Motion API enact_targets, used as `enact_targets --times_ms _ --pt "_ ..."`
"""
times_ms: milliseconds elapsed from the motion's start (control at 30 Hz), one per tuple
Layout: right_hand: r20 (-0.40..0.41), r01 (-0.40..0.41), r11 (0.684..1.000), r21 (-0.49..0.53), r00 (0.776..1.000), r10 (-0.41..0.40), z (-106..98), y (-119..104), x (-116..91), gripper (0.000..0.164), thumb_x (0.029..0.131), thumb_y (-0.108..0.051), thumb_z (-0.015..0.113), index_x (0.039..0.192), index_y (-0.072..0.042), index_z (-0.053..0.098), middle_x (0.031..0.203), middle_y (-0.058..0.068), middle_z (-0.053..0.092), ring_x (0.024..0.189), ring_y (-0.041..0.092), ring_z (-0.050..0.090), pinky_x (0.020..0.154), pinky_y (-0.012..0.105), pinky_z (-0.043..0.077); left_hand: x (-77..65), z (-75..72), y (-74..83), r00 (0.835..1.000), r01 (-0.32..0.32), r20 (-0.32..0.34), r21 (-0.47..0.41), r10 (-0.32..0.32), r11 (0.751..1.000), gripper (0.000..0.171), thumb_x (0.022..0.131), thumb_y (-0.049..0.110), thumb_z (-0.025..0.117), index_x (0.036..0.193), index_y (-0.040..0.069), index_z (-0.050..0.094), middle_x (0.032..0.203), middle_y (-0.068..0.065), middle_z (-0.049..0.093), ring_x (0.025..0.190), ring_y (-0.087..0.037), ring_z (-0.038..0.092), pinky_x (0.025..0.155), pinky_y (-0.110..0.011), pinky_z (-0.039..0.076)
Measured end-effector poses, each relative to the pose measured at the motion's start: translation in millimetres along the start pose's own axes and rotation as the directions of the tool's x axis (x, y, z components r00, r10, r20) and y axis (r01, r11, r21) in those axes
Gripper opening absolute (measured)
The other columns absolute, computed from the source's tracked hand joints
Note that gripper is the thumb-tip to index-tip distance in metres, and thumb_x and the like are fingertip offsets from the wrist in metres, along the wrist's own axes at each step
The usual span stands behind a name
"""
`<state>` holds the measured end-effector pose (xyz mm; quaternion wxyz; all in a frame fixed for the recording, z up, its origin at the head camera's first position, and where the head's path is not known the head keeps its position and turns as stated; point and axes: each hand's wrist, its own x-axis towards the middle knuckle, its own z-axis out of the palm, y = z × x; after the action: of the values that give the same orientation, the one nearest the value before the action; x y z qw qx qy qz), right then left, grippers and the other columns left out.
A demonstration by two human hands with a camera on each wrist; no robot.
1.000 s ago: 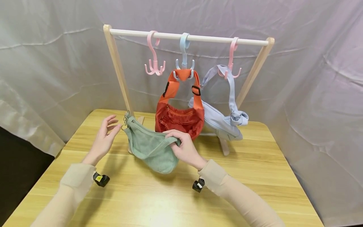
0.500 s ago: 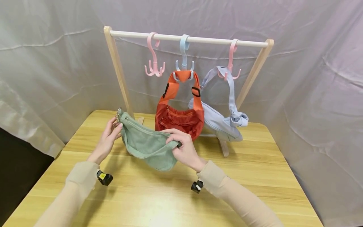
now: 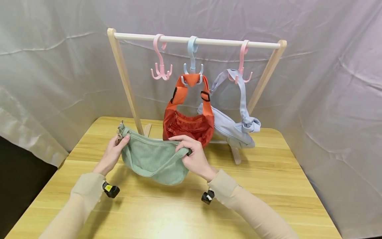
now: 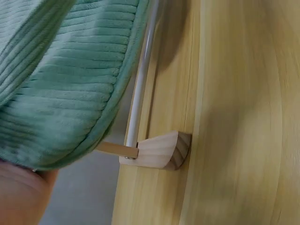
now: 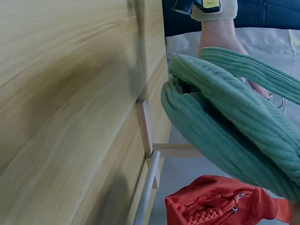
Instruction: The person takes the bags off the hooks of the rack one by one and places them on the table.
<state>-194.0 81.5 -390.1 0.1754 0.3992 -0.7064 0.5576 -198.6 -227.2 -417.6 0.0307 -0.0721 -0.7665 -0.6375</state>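
Observation:
Between both hands, a green corduroy shoulder bag (image 3: 155,157) is held above the table, its zipped top edge upward and its strap drooping across the front. My left hand (image 3: 111,152) pinches the bag's left end beside the metal rings, thumb in front. My right hand (image 3: 194,156) grips the right end, fingers curled over the strap and top edge. Ribbed green fabric (image 4: 70,89) fills the upper left of the left wrist view. In the right wrist view, the green bag (image 5: 225,122) is seen from its end, with the left hand (image 5: 225,42) behind it.
Behind the hands stands a wooden rack with a white rail (image 3: 221,41). A red bag (image 3: 191,124) hangs from a blue hook (image 3: 192,63), and a pale blue bag (image 3: 229,126) from the right pink hook (image 3: 242,59). The left pink hook (image 3: 160,63) bears no bag.
My left hand has moved in from beside the green bag and taken hold of its ringed end. That end has shifted left and the bag is stretched more level. The right hand keeps its grip.

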Motion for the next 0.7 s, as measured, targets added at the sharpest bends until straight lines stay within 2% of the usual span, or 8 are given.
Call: enact_targets --times_ms 133,333,500,567,700 --pt "-0.006 -0.055 0.998 0.029 0.998 0.056 -1 1 -1 0.032 0.080 0.020 0.051 0.083 -0.007 0.069 0.116 0.019 0.072 0.113 0.029 0.068 0.099 0.031 0.052 0.8 4.5 -0.6 0.996 -0.049 -0.078 -0.080 0.042 0.996 0.014 0.107 0.023 0.048 0.111 0.029 0.059 0.101 0.022 0.064 0.101 0.003 0.057 0.095 -0.010 0.039" --pt "-0.063 -0.152 0.976 0.157 0.985 0.163 -2 -3 -2 0.031 0.084 0.018 0.057 0.108 0.000 0.066 0.118 0.028 0.067 0.118 0.028 0.065 0.105 0.026 0.048 1.4 11.1 1.7 0.981 -0.126 -0.171 -0.190 0.094 0.974 0.019 0.105 0.015 0.053 0.101 0.028 0.066 0.090 0.018 0.069 0.087 0.002 0.062 0.083 -0.013 0.047" --pt "-0.076 -0.205 0.952 0.226 0.971 0.227 -2 -5 -5 0.042 0.084 0.016 0.058 0.124 0.005 0.055 0.121 0.027 0.065 0.117 0.024 0.063 0.105 0.020 0.045 0.0 12.1 4.4 0.971 -0.148 -0.217 -0.198 0.104 0.969 0.020 0.103 0.013 0.056 0.097 0.028 0.067 0.087 0.019 0.069 0.084 0.003 0.061 0.080 -0.013 0.046" --pt "-0.078 -0.209 0.948 0.241 0.969 0.233 -1 -4 -7 0.045 0.084 0.016 0.057 0.127 0.007 0.051 0.122 0.029 0.063 0.116 0.017 0.062 0.104 0.019 0.044 -0.1 11.7 5.4 0.964 -0.154 -0.244 -0.198 0.103 0.968 0.020 0.102 0.011 0.057 0.096 0.028 0.067 0.086 0.018 0.068 0.081 0.003 0.060 0.077 -0.013 0.046" --pt "-0.082 -0.201 0.935 0.291 0.969 0.233 2 -1 -12 0.048 0.086 0.011 0.055 0.133 0.012 0.042 0.123 0.036 0.058 0.113 0.005 0.061 0.098 0.018 0.046 1.3 11.4 7.3 0.941 -0.180 -0.321 -0.202 0.108 0.963 0.022 0.099 0.006 0.061 0.093 0.026 0.067 0.082 0.016 0.066 0.077 0.001 0.058 0.072 -0.015 0.045"
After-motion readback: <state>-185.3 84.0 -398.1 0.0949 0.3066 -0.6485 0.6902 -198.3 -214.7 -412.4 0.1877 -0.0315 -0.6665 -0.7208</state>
